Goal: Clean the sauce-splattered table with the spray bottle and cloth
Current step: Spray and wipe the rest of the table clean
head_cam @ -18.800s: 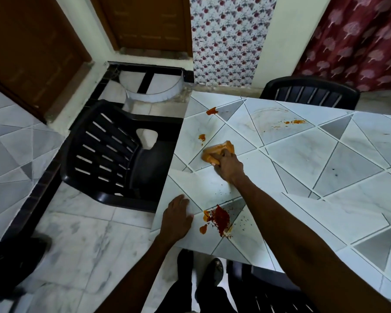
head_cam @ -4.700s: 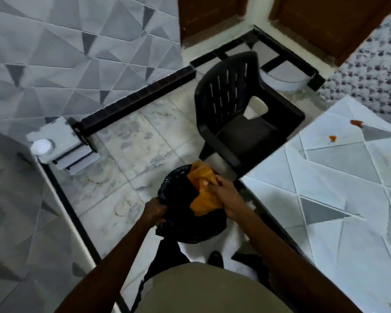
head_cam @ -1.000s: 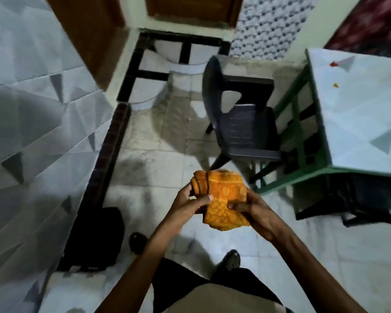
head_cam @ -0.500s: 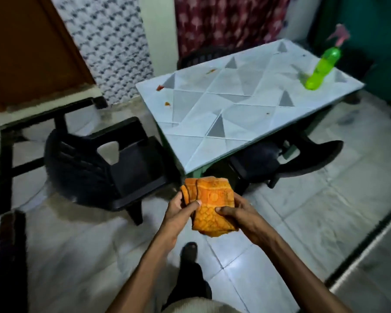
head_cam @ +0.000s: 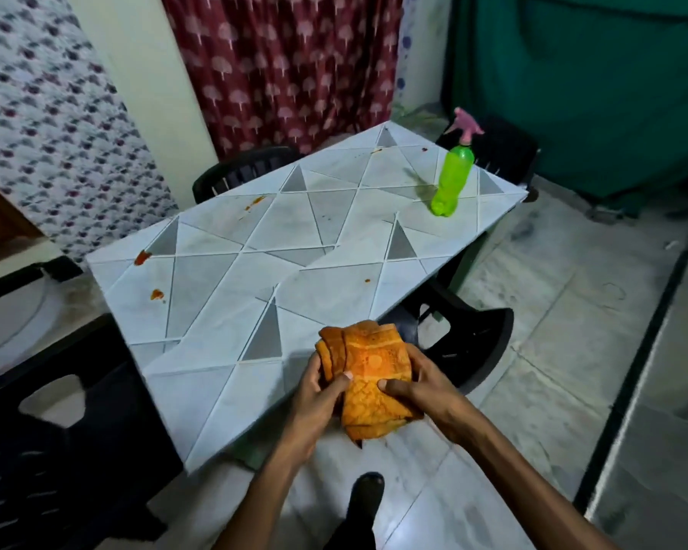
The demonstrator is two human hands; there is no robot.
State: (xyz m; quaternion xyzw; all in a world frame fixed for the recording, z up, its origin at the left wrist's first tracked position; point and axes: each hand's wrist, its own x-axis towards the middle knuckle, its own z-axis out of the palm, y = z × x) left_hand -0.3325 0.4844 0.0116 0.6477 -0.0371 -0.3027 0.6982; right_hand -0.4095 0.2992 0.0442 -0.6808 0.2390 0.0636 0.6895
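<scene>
Marble floor (head_cam: 541, 391) lower frame | left hand (head_cam: 314, 394) + right hand (head_cam: 426, 391), both hands grasping folded orange cloth (head_cam: 370, 363), centre-bottom, at tabletop (head_cam: 223, 311) near edge | black chair (head_cam: 473, 343) right of cloth | sauce spots (head_cam: 157, 294) left side of tabletop | green spray bottle (head_cam: 451, 180) upright, upper right | red curtain (head_cam: 287, 65) top

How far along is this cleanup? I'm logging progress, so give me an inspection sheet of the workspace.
Surface: table, triangle-patterned top; sauce spots, largest toward its left end.
Job's things: spray bottle upright on the table's far right end; folded orange cloth held in the air by the near edge.
Clutter: nothing seen.
Hands: left hand and right hand both grip the cloth.
Cables: nothing seen.
Surroundings: black chairs around the table, red curtain behind.
</scene>
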